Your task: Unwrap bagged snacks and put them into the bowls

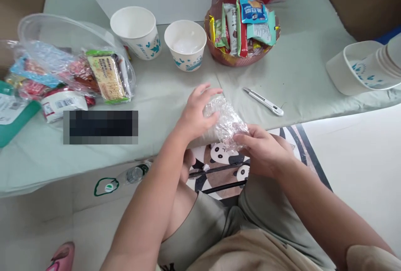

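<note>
A crumpled, shiny piece of clear plastic wrap (226, 117) is held between my two hands above the table's front edge. My right hand (261, 148) pinches its near lower end, thumb on top. At the far left end, my left hand (200, 110) grips loosely, with the thumb on the wrap and the fingers curved along its upper edge. Whether anything lies inside the wrap I cannot make out. To the right of the wrap, a white utility knife (264, 102) lies on the cloth.
Two paper cups (147, 45) (188, 60) stand at the back, beside a bowl (241, 59) of packaged snacks. On the left lie a clear plastic container (75, 24) and several snack packets (106, 77). A white bin (338, 72) of stacked cups is at the right. A bottle (134, 174) lies on the floor.
</note>
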A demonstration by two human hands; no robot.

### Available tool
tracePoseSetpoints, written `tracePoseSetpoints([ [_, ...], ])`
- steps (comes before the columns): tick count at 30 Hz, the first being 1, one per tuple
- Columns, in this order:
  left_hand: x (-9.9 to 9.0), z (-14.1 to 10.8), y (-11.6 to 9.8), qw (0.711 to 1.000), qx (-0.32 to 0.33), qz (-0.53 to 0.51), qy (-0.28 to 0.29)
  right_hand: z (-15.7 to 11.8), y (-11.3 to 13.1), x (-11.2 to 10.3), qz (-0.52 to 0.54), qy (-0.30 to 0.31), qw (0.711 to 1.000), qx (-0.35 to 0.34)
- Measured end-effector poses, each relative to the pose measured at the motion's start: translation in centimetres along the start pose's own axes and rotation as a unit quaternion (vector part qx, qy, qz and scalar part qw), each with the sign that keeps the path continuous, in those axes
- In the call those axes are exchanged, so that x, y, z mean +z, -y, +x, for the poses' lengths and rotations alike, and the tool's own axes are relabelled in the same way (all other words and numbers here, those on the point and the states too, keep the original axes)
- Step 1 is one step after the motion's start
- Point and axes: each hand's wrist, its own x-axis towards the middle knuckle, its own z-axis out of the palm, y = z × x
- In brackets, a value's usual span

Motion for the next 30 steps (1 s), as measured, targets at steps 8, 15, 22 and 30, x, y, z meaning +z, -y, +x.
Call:
tracePoseSetpoints([
  [8, -1.0, -1.1, -2.2, 0.985, -0.052, -0.039, 0.158, 1.8, 1.3, 0.9, -0.107, -0.014, 0.986, -0.130],
  [15, -1.6, 0.0, -0.7, 0.979, -0.102, -0.175, 0.021, 3.0, 3.3, 1.6, -0.202, -0.096, 0.956, -0.189],
  [22, -3.3, 0.8, 0.2, 0.948, -0.108, -0.285, -0.093, 5.9, 5.5, 2.0, -0.212, -0.164, 0.917, -0.297],
  [30, -3.7, 0.5, 0.1, 0.929, -0.150, -0.335, -0.050, 8.2, 7.3, 4.7, -0.296, -0.088, 0.928, -0.207],
])
